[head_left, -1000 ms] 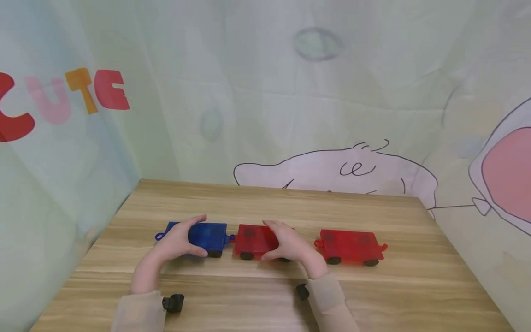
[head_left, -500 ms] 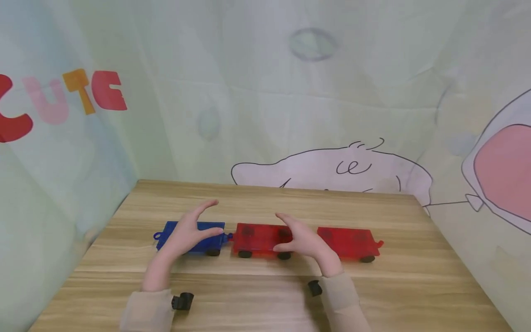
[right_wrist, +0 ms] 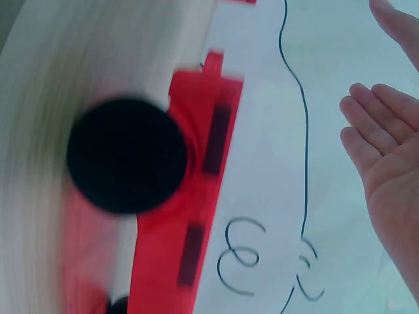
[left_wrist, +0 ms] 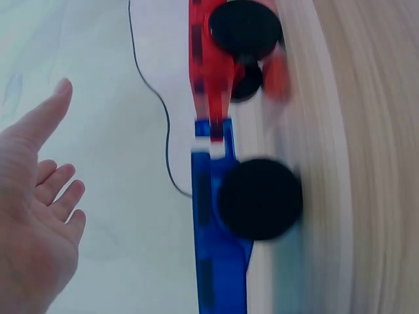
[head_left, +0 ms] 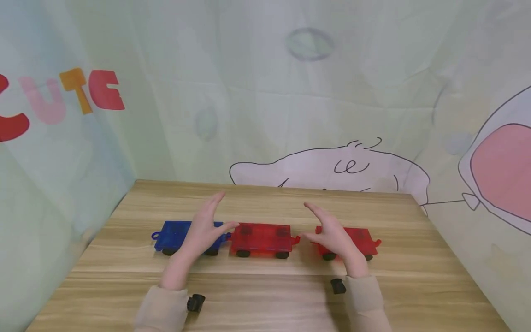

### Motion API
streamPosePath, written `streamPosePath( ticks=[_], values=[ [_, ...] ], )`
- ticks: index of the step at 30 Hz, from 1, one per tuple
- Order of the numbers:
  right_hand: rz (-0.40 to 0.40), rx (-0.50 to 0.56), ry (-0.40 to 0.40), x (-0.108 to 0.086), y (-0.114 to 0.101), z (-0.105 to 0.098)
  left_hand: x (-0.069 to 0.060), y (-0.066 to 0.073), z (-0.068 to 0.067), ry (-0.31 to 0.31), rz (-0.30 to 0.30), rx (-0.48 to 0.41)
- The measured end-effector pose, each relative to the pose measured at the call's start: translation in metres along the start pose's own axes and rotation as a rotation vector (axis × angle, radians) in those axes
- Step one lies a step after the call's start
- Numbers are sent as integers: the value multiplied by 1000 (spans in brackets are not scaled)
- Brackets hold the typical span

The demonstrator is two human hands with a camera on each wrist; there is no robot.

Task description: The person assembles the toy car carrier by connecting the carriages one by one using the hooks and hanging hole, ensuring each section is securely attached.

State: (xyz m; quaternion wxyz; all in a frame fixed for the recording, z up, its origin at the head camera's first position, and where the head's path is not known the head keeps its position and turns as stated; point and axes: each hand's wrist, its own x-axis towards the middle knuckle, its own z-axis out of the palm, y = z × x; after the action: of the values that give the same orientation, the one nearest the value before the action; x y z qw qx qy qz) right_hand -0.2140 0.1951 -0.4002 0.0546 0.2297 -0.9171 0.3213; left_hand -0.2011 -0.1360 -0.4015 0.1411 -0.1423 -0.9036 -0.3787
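Observation:
A blue toy train wagon stands at the left on black wheels, its right part covered by my left hand. That hand hovers over it with straight fingers and thumb spread, holding nothing. The middle red wagon meets the blue one end to end; the left wrist view shows its red tab overlapping the blue coupling. My right hand, fingers extended and holding nothing, hovers over the right red wagon and hides part of it. A gap separates the two red wagons.
The wood-grain table carries all the wagons in one row. Behind it hangs a printed cloth with a cartoon figure. A small black wrist camera sits at the left sleeve, another black camera at the right.
Both hands have lifted off and moved right: the left away from the blue wagon, the right from the middle red wagon to above the right one. The wagons stay in place.

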Motion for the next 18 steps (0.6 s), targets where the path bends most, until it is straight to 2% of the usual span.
streamPosePath(
  ticks=[4, 8, 11, 15, 18],
  values=[
    [46, -4, 51, -5, 9, -8, 7, 8, 12, -22, 2, -26],
    [72, -1, 75, -12, 21, -14, 14, 16, 27, -54, -25, -38],
    [67, -10, 119, -16, 29, -20, 17, 23, 37, -69, -51, -46],
    [50, -47, 197, -20, 41, -26, 19, 35, 49, -61, -97, -93],
    [43, -68, 227, -20, 50, -28, 19, 40, 55, -61, -128, -134]
  ],
)
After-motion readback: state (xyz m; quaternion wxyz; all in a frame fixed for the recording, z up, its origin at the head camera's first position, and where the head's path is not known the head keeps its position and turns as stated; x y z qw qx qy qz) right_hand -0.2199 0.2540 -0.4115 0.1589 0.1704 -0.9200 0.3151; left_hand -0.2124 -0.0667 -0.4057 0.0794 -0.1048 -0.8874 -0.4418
